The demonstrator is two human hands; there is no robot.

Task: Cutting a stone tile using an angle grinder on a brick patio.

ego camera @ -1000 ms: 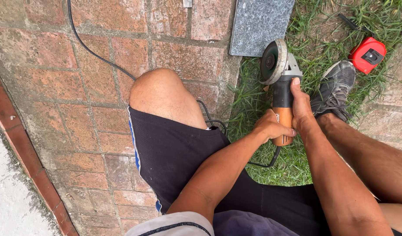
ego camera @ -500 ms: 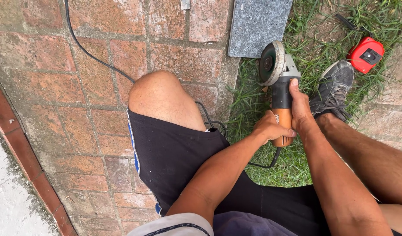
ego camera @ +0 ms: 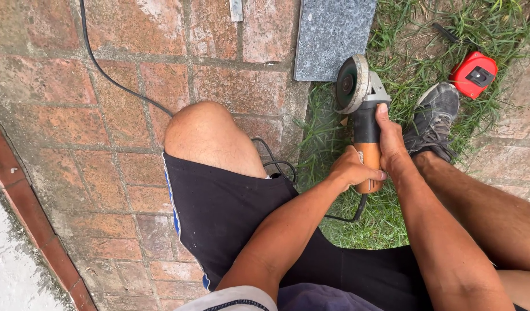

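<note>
An angle grinder [ego camera: 360, 106] with a black and orange body and a round disc guard hangs over the grass, its disc close to the near edge of a grey stone slab [ego camera: 333, 34]. My right hand [ego camera: 391, 141] wraps the grinder's body from the right. My left hand [ego camera: 350, 168] grips its orange rear end. The grinder's black cable [ego camera: 103, 75] runs back across the brick paving and under my left knee.
I crouch on red brick paving [ego camera: 103, 144], left knee [ego camera: 204, 132] raised, right foot in a grey shoe [ego camera: 434, 115] on the grass. A red tape measure [ego camera: 473, 74] lies in the grass at right. A brick kerb [ego camera: 23, 213] borders wet concrete at left.
The grinder and both hands have stayed almost where they were; the view has shifted only slightly.
</note>
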